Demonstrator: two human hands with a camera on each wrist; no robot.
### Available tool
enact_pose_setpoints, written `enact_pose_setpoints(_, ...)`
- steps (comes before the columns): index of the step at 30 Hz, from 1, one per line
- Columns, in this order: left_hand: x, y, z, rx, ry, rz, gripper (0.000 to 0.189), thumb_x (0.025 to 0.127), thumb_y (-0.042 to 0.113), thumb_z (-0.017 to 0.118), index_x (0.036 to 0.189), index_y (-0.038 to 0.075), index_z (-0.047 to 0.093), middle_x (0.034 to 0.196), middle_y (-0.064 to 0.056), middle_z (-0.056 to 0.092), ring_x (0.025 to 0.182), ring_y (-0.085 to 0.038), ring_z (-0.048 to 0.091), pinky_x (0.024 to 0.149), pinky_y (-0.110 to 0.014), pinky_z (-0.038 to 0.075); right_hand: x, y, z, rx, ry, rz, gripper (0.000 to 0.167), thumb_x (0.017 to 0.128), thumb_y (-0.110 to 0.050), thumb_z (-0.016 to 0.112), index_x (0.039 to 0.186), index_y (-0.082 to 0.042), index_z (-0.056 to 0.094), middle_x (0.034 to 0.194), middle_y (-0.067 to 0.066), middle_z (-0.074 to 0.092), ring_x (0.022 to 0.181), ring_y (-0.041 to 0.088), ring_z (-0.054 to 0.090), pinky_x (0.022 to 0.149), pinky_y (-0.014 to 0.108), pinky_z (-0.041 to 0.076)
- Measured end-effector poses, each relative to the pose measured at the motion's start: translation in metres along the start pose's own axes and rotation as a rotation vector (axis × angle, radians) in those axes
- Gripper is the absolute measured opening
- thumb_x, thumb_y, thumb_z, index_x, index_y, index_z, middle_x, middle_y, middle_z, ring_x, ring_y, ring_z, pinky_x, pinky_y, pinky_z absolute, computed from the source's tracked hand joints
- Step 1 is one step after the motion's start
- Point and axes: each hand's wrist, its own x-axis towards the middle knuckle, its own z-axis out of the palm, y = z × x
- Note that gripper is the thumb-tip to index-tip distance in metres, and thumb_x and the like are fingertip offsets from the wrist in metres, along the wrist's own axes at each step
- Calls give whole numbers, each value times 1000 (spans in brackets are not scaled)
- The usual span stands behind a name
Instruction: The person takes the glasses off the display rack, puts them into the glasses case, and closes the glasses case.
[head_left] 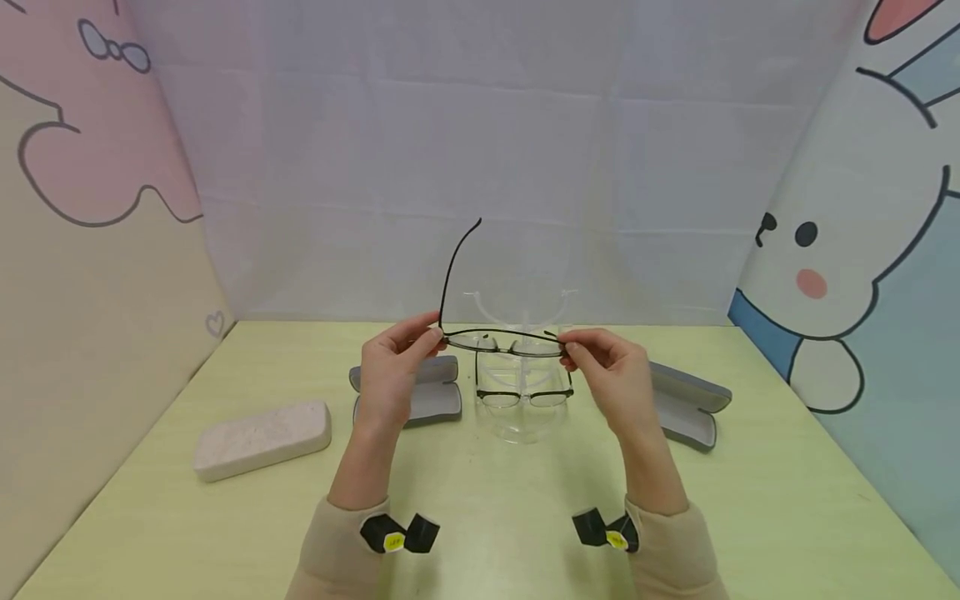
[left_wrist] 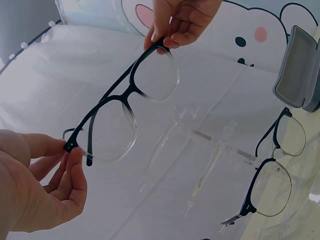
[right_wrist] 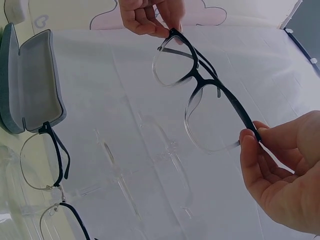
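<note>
A pair of black-topped, clear-bottomed glasses (head_left: 501,350) is held up above the table between both hands. My left hand (head_left: 393,358) pinches the left end of the frame between thumb and fingers, at the hinge. At the opposite end, my right hand (head_left: 617,371) pinches the right corner. One temple (head_left: 450,275) sticks up and away from the left hand; the other lies folded across behind the lenses. Just below and behind, a second pair of glasses (left_wrist: 272,187) with dark upper rims sits on a clear display stand (head_left: 521,433).
An opened grey glasses case (head_left: 438,404) lies behind the left hand, and another grey case (head_left: 697,404), also opened, lies beyond the right wrist. A closed pale case (head_left: 262,440) is on the left of the yellow-green table (head_left: 495,500). White cloth (head_left: 480,150) hangs behind.
</note>
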Motion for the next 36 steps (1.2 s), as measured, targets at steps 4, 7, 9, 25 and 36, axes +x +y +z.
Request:
enact_pose_setpoints(4,0,-1,0,21,-13,32,25,84,6,63,108,4,66,77,6,64,73,-9,64,81,-23,49,-1,0,-1,1,-6,-22,15,87,1,56,98,9,64,81,-10,63,68,7,61,67,21,51)
enact_pose_setpoints(7,-1,-2,-1,39,-24,60,23,84,5,63,107,3,67,80,5,66,74,-9,64,80,-24,49,-1,0,-2,9,-11,-30,15,87,0,57,98,9,64,82,-10,64,69,7,61,67,21,51)
enact_pose_setpoints(9,-1,-2,-1,54,-31,73,22,84,6,63,106,3,68,82,3,67,75,-10,64,80,-24,49,-1,0,-2,14,-13,-33,16,87,0,57,98,9,64,82,-9,64,69,7,61,67,21,51)
enact_pose_setpoints(25,-4,-2,0,269,-57,133,15,86,9,62,97,8,71,99,-6,65,79,-7,61,73,-25,49,0,-1,-2,11,14,-2,16,87,0,58,98,8,64,84,-3,65,70,7,61,68,20,51)
enact_pose_setpoints(36,-2,-3,-6,323,-103,163,14,87,11,61,97,9,70,101,-4,65,83,-9,60,67,-21,46,0,0,-4,24,-35,14,20,88,-3,58,103,9,63,83,-11,64,72,7,61,70,20,51)
